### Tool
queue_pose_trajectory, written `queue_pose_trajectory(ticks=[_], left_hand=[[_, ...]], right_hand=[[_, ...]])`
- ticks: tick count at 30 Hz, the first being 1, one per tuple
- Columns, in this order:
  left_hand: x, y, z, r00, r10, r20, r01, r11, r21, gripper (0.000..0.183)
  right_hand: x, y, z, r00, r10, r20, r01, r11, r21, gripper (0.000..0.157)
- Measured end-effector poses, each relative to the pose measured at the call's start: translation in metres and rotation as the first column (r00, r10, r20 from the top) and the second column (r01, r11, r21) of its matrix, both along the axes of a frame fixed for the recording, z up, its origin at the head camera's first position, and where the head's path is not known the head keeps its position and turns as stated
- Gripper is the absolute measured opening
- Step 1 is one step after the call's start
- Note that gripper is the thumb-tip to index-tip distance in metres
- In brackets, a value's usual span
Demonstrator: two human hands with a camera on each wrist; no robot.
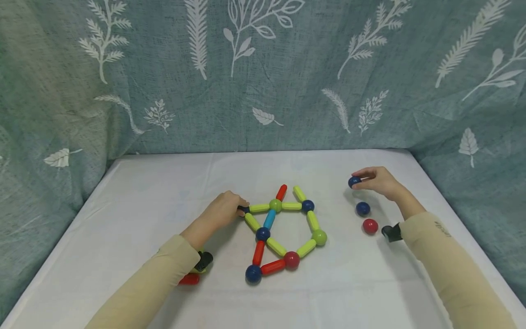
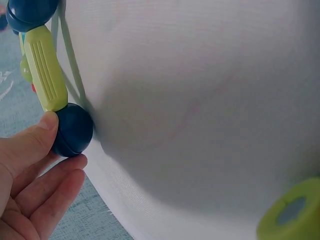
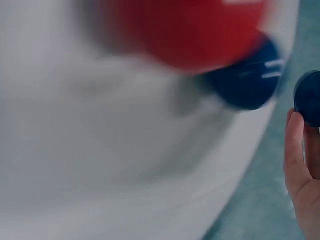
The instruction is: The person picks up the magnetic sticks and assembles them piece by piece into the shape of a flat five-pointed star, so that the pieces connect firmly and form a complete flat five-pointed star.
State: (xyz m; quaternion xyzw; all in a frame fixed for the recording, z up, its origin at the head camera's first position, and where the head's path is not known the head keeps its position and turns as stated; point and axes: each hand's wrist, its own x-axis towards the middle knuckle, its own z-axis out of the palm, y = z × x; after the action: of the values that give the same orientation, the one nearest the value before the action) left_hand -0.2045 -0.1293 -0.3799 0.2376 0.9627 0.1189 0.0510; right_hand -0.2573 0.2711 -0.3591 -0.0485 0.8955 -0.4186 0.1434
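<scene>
A flat frame of rods and balls lies on the white table, its lime rod, blue rod and red rod joined by balls. At its left corner, my left hand pinches a dark blue ball between thumb and fingers; a lime rod runs from that ball to another. Off to the right of the frame, my right hand holds a loose dark blue ball at its fingertips. Nearer me on that side sit another blue ball and a red ball.
Beside my left forearm, partly covered by the sleeve, lies a red piece with lime pieces. A lime piece shows in the left wrist view's corner. Behind the white table hangs a green leaf-patterned cloth.
</scene>
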Motion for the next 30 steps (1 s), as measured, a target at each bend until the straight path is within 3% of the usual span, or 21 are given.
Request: queue_pose_trajectory(ticks=[4, 8, 17, 24, 30], left_hand=[[0.001, -0.002, 0.000, 1.000, 0.001, -0.007, -0.001, 1.000, 0.000, 0.026], [0.002, -0.004, 0.001, 1.000, 0.002, -0.009, -0.002, 1.000, -0.004, 0.026], [0.004, -0.004, 0.002, 1.000, 0.019, -0.008, -0.019, 1.000, -0.004, 0.027], [0.003, -0.002, 0.001, 1.000, 0.008, -0.013, -0.009, 1.000, -0.013, 0.027], [0.003, -0.002, 0.000, 1.000, 0.029, 0.000, -0.029, 1.000, -0.002, 0.027]], right_hand=[[-0.012, -0.028, 0.017, 0.999, 0.043, -0.025, -0.043, 0.999, -0.010, 0.048], [-0.024, -0.064, 0.022, 0.997, 0.077, -0.027, -0.078, 0.996, -0.033, 0.046], [-0.042, -0.132, -0.001, 0.984, 0.180, 0.009, -0.180, 0.984, 0.005, 0.040], [-0.045, -0.151, -0.016, 0.983, 0.173, 0.070, -0.172, 0.985, -0.016, 0.037], [-0.043, -0.158, -0.019, 0.978, 0.189, 0.085, -0.189, 0.982, -0.003, 0.036]])
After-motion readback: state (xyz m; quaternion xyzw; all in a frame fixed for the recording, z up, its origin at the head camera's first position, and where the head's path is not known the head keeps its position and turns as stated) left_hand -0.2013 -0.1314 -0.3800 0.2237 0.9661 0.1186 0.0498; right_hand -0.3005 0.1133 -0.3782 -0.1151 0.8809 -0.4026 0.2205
